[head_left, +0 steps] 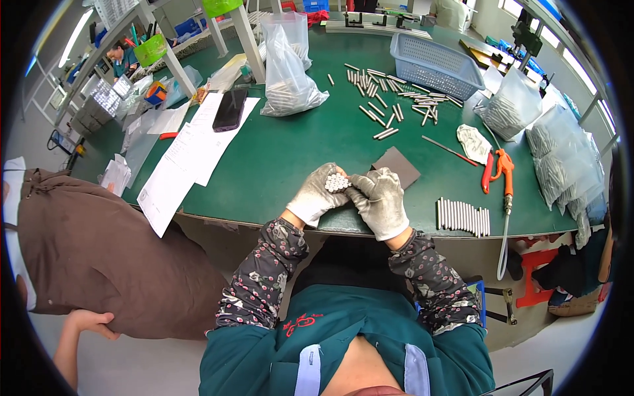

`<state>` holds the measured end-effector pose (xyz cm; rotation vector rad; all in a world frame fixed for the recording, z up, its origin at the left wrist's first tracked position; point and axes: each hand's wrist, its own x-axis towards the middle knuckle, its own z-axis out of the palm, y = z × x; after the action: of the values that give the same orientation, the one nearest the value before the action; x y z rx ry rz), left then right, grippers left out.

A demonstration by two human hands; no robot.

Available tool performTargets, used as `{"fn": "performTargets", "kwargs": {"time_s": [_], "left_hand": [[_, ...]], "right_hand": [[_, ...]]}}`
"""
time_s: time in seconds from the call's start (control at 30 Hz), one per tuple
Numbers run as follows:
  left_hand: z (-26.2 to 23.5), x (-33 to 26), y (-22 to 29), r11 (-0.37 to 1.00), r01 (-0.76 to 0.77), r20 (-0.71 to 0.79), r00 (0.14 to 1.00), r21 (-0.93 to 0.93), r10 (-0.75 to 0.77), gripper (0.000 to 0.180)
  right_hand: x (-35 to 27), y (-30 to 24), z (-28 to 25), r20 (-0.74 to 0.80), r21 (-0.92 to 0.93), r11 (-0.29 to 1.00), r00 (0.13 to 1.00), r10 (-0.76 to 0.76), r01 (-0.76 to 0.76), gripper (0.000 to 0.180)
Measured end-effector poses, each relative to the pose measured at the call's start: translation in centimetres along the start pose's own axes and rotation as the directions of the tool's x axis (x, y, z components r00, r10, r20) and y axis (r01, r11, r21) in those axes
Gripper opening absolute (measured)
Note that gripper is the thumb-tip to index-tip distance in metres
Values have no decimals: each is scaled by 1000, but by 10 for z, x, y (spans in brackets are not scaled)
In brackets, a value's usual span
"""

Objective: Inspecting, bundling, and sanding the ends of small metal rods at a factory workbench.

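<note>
Both gloved hands, left hand (319, 191) and right hand (381, 198), clasp a bundle of metal rods (335, 182) end-up over the counter (297, 152) edge, just beside the dark pad (399, 165). A loosened grip would likely let rods slide out and roll off.

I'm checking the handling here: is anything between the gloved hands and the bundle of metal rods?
Nothing visible. The left hand and right hand both close directly on the bundle of metal rods, with only the gloves between skin and metal.
</note>
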<state>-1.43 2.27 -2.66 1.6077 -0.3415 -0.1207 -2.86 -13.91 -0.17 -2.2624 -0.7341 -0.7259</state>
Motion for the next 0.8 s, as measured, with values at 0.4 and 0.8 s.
{"fn": "performTargets", "kwargs": {"time_s": [0.4, 0.8], "left_hand": [[0, 6, 6, 998, 59, -17, 998, -15, -60, 41], [-1, 8, 6, 981, 129, 24, 992, -145, -126, 42]], "right_hand": [[0, 7, 6, -5, -25, 1000, 1000, 5, -6, 17], [-1, 7, 8, -1, -53, 999, 1000, -6, 6, 20]]}}
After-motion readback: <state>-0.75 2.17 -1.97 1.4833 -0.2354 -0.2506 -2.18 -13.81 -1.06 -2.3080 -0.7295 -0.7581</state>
